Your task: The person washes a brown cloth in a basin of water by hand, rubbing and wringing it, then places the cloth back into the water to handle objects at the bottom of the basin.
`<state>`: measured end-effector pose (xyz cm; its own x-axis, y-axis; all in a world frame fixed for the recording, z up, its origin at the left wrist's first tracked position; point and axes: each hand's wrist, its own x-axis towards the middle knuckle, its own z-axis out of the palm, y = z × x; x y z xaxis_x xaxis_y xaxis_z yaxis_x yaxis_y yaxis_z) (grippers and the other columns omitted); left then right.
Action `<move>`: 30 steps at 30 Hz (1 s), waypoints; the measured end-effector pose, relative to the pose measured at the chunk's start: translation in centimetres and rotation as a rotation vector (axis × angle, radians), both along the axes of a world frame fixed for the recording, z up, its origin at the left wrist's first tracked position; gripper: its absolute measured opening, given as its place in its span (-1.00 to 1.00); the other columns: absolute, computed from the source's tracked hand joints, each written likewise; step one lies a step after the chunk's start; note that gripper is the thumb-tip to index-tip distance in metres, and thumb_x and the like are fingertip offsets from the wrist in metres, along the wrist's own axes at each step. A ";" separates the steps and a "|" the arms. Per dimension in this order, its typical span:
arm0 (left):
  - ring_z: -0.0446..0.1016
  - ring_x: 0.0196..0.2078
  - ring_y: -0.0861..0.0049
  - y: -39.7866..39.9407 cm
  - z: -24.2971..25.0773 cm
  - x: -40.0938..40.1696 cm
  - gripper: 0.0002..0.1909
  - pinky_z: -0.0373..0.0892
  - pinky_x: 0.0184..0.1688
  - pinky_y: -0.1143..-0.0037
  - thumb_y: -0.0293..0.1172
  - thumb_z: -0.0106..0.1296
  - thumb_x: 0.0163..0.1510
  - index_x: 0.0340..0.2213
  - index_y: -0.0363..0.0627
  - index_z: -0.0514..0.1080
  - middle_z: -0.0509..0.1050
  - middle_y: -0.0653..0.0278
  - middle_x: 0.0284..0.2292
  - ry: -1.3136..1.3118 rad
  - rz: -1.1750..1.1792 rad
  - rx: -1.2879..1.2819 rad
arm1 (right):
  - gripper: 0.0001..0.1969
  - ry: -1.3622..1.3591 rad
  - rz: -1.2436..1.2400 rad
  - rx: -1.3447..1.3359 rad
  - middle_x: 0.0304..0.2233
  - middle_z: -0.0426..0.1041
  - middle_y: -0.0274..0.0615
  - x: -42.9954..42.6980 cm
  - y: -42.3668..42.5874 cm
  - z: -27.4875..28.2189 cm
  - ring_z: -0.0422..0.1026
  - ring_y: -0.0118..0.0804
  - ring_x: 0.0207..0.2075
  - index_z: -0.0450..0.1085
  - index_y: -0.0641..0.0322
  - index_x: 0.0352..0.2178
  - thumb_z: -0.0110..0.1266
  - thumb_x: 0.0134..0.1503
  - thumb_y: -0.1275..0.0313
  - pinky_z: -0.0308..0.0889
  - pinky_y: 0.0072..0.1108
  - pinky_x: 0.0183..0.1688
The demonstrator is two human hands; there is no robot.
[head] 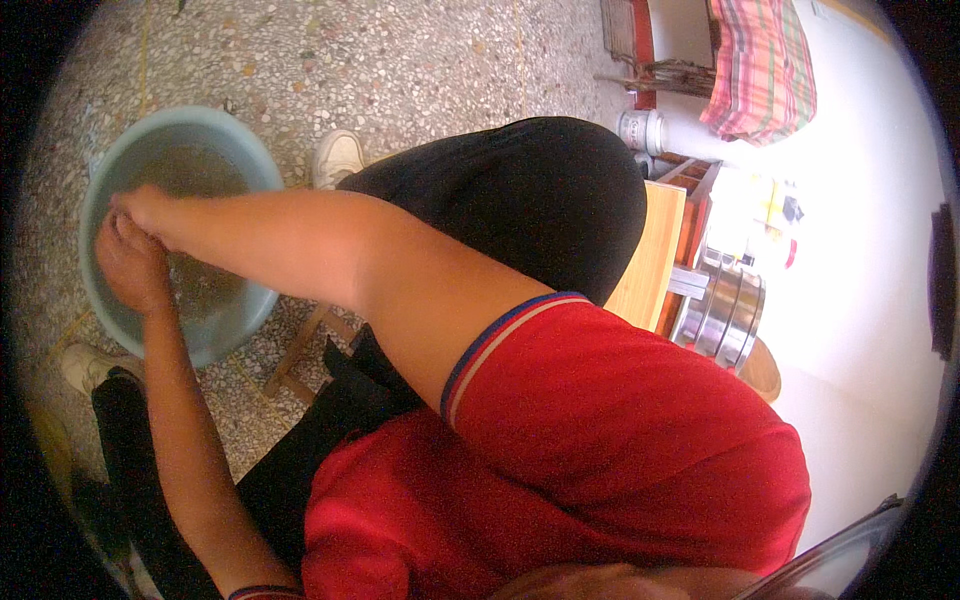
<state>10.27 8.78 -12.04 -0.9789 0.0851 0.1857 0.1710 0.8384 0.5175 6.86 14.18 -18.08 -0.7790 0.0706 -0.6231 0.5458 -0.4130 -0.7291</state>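
Note:
Both of my hands meet over the left side of a pale blue plastic basin (266,161) on the floor. Murky brownish water (206,169) stands in it. My right hand (146,210) reaches in from above, its fingers bent down against the fingers of my left hand (133,262). The left hand is curled, its back turned up. Where the fingers meet is blurred and partly hidden, so whether anything is held between them cannot be told. My right forearm crosses above the basin's rim, and my left forearm passes over its near edge.
My shoes (339,159) stand on the speckled terrazzo floor (420,67) beside the basin. A small wooden stool frame (300,360) shows between my legs. At right are a wooden tabletop (651,247), a stacked metal steamer (724,307), a lidded pail (643,133) and a plaid cloth (765,71).

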 end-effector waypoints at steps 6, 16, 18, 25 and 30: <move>0.38 -0.19 0.01 1.3 -0.3 -1.1 -0.54 0.28 -0.17 0.23 -0.05 -0.27 0.11 -0.21 -0.17 0.41 0.43 -0.03 -0.23 -0.284 0.074 -0.060 | -0.55 -0.117 0.008 0.570 -0.36 0.43 0.14 0.4 0.7 -5.0 0.42 0.10 -0.34 0.39 0.34 -0.33 -0.09 0.07 0.08 0.30 -0.20 -0.26; 0.37 -0.13 0.01 -1.8 -4.7 0.6 -0.43 0.27 -0.11 0.24 0.07 -0.23 0.09 -0.15 -0.22 0.39 0.42 -0.06 -0.19 -0.465 0.089 -0.014 | -0.64 0.305 0.331 1.232 -0.36 0.44 -0.05 4.6 7.0 2.9 0.39 0.01 -0.27 0.47 0.21 -0.44 0.03 -0.04 0.10 0.31 -0.25 -0.19; 0.36 -0.10 0.02 -1.8 -5.1 0.7 -0.42 0.26 -0.08 0.25 0.06 -0.19 0.08 -0.13 -0.24 0.37 0.41 -0.07 -0.16 -0.445 0.058 -0.040 | -0.65 0.497 0.236 1.432 -0.32 0.43 -0.08 4.5 8.9 2.5 0.38 -0.01 -0.22 0.47 0.20 -0.44 0.05 -0.06 0.11 0.30 -0.26 -0.17; 0.29 0.01 0.11 -4.0 -10.9 1.3 -0.38 0.14 0.06 0.35 0.05 -0.19 0.09 -0.06 -0.29 0.30 0.33 -0.07 -0.06 -0.720 -0.019 0.128 | -0.71 0.025 0.733 1.224 -0.31 0.44 -0.01 6.2 8.2 -1.3 0.40 -0.06 -0.24 0.45 0.16 -0.35 0.05 -0.10 0.25 0.31 -0.30 -0.16; 0.15 0.09 0.13 -2.5 -3.5 1.6 -0.30 0.03 0.12 0.23 0.17 -0.41 0.12 0.06 -0.15 0.16 0.19 0.13 0.07 -1.310 0.469 1.403 | -0.71 0.102 0.865 0.929 -0.34 0.47 0.04 5.2 2.5 -6.0 0.46 0.01 -0.36 0.48 0.20 -0.41 0.05 -0.21 0.30 0.35 -0.24 -0.29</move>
